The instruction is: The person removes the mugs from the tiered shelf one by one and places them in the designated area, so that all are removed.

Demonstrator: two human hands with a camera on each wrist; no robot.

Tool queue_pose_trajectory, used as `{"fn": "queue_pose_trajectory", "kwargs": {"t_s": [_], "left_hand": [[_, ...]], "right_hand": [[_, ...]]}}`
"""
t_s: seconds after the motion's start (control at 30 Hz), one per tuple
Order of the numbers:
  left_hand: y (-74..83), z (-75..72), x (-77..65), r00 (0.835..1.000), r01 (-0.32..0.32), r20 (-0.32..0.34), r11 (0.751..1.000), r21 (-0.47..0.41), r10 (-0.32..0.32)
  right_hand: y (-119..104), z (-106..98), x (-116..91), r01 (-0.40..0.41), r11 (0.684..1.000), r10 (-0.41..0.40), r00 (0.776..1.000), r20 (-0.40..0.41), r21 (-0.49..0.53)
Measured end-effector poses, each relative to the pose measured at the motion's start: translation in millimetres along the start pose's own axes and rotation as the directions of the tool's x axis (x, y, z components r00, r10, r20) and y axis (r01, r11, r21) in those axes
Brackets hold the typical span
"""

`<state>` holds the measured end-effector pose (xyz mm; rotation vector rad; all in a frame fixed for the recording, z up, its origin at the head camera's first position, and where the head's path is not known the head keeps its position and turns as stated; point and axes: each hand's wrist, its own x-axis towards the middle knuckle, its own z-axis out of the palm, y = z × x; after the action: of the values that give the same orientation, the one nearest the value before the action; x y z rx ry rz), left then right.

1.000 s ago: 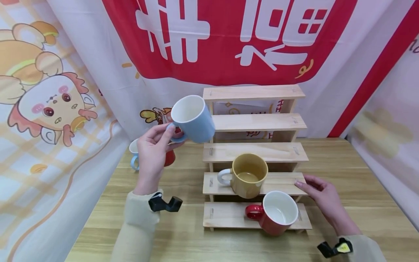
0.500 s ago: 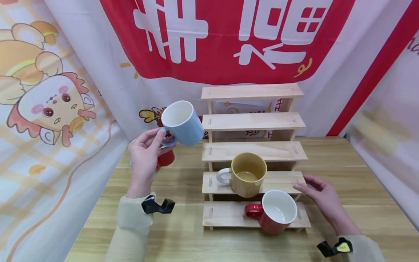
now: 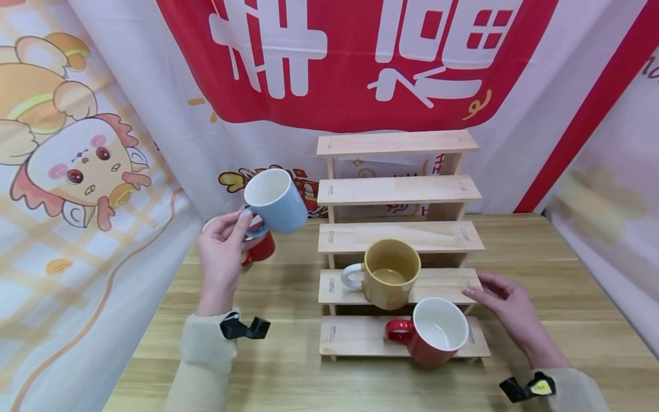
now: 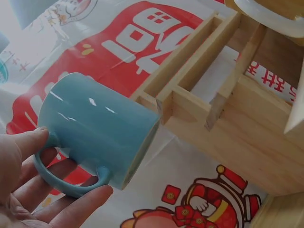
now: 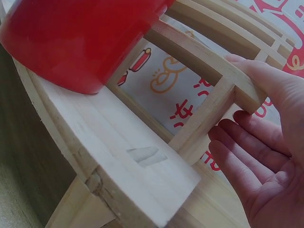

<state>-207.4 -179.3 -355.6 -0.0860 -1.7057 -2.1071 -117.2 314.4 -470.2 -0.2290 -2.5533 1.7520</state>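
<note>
My left hand [image 3: 221, 252] holds a light blue mug [image 3: 283, 210] by its handle, tilted, in the air left of a stepped wooden rack [image 3: 399, 187]. In the left wrist view, thumb and fingers are at the handle of the blue mug [image 4: 95, 123]. At the rack's right end, my right hand [image 3: 507, 306] grips the second step from the bottom. In the right wrist view, that hand's thumb [image 5: 251, 66] lies on top of the board, fingers curled below beside the side post. A yellow mug [image 3: 386, 293] with a white handle sits on that step; a red mug [image 3: 429, 349] is on the lowest one.
Another red mug [image 3: 265, 247] stands on the wooden table [image 3: 288, 355] behind my left hand, partly covered by it. A further mug [image 3: 207, 224] is almost wholly hidden there. The upper three boards of the rack bear no mugs. Printed cloth hangs behind and at the sides.
My left hand has moved left and a little down with the blue mug, farther from the rack. The right hand has stayed at the rack's end.
</note>
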Motion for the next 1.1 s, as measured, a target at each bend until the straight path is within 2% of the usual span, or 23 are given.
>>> {"fn": "queue_pose_trajectory", "kwargs": {"t_s": [0.17,0.33,0.43,0.7,0.83,1.1], "left_hand": [[-16.8,-5.2,0.5,0.999,0.005,-0.033,1.0,0.01,-0.005],[-39.0,-10.0,1.2,0.995,0.063,-0.082,0.997,0.049,-0.058],[-56.2,-12.2,1.1,0.992,0.077,-0.103,0.994,0.072,-0.07],[-98.6,-15.3,-2.4,0.985,0.085,-0.154,0.994,0.072,-0.073],[-114.5,-16.2,-4.8,0.979,0.085,-0.193,0.994,0.065,-0.071],[-140.2,-14.1,-7.9,0.973,0.113,-0.213,0.988,0.104,-0.089]], "right_hand": [[2.4,1.5,-0.3,0.024,0.999,-0.024,1.0,-0.003,0.045],[2.4,2.5,0.9,0.029,0.997,-0.029,1.0,-0.003,0.066],[3.3,2.2,1.4,0.026,0.997,-0.025,1.0,-0.002,0.067],[3.5,2.5,1.2,-0.036,0.999,0.036,0.999,0.0,0.031],[3.0,2.7,1.1,-0.039,0.999,0.039,0.999,-0.003,0.03],[2.2,2.3,0.3,-0.027,0.999,0.028,0.999,-0.016,0.047]]}}
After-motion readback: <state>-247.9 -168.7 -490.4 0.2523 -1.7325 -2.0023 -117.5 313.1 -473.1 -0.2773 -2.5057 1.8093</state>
